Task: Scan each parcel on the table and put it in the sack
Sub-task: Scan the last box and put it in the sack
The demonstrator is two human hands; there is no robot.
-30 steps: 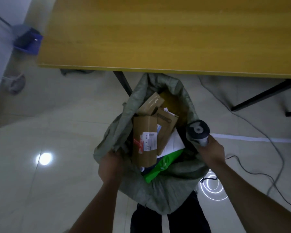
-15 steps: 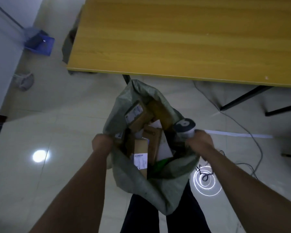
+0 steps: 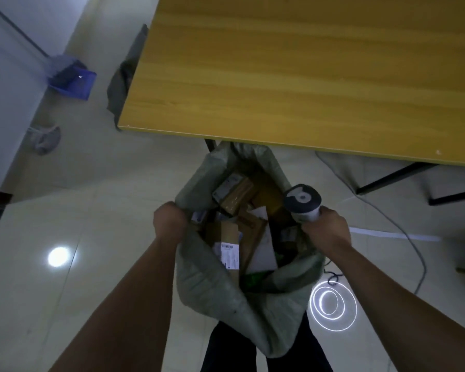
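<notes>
– While the sack (image 3: 220, 288) hangs open just in front of the person's legs, what has hold of it?
– Its left rim is bunched in the left hand (image 3: 169, 221), fingers curled tight into the limp grey-green woven cloth. The right hand (image 3: 329, 230) is wrapped round the handle of the scanner (image 3: 302, 200), right at the other rim; whether it pinches cloth too cannot be told
– And the parcels?
– Inside, between the two hands and lower than the fingers. A tall cardboard box (image 3: 226, 242) with a white label stands on end, its long axis pointing up out of the mouth, nearer the left hand. A flat white envelope (image 3: 262, 253) leans beside it, and a taped box (image 3: 235, 193) lies further in
– Beyond that?
– The smooth yellow wood table (image 3: 306, 76), its edge just past the sack's far rim, above glossy tiles; judging by the full sack, little seems left to do
</notes>
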